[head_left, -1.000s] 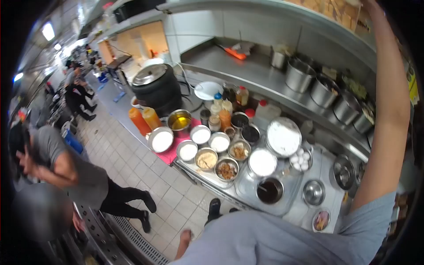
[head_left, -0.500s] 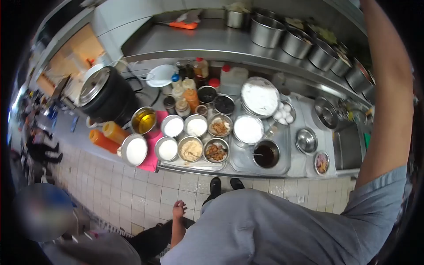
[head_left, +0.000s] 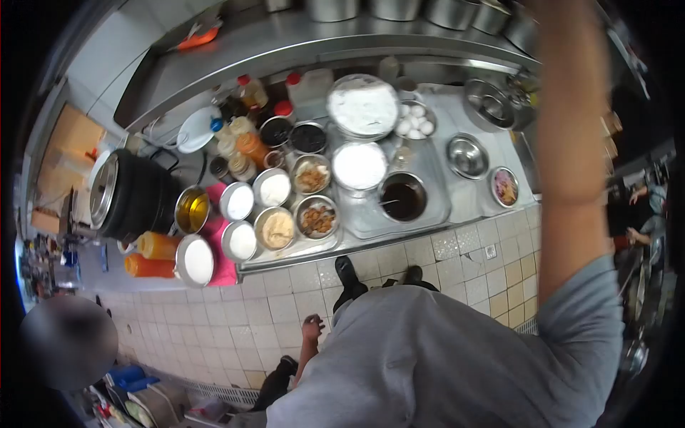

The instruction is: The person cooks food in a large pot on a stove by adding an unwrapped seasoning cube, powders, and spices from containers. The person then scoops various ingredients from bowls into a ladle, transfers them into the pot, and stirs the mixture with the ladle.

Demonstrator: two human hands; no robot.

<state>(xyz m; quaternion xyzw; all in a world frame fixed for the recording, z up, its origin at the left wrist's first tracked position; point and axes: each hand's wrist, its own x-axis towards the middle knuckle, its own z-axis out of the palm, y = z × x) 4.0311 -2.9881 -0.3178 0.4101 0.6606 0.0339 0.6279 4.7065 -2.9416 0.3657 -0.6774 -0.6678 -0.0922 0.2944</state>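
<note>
My left hand (head_left: 312, 327) hangs low beside my body over the tiled floor. Its fingers are loosely bent and a little apart, with nothing in them. On the other side, my right forearm (head_left: 571, 135) reaches up past the top of the view, so my right hand is out of sight. In front of me the counter bears metal bowls of white powder (head_left: 237, 200), a tan powder (head_left: 277, 228) with a spoon, and brown fried pieces (head_left: 316, 217). A pot of dark sauce (head_left: 403, 197) holds a spoon too.
A bowl of eggs (head_left: 415, 120), steel bowls (head_left: 468, 155) and sauce bottles (head_left: 251, 145) crowd the counter. A black soup warmer (head_left: 135, 192) stands at the left. Above runs a steel shelf (head_left: 285, 36) with pots. Another person's blurred head (head_left: 68, 342) is at lower left.
My view has turned toward the right, so the counter's things appear further left. My right arm stays raised, and my left hand still hangs by my side.
</note>
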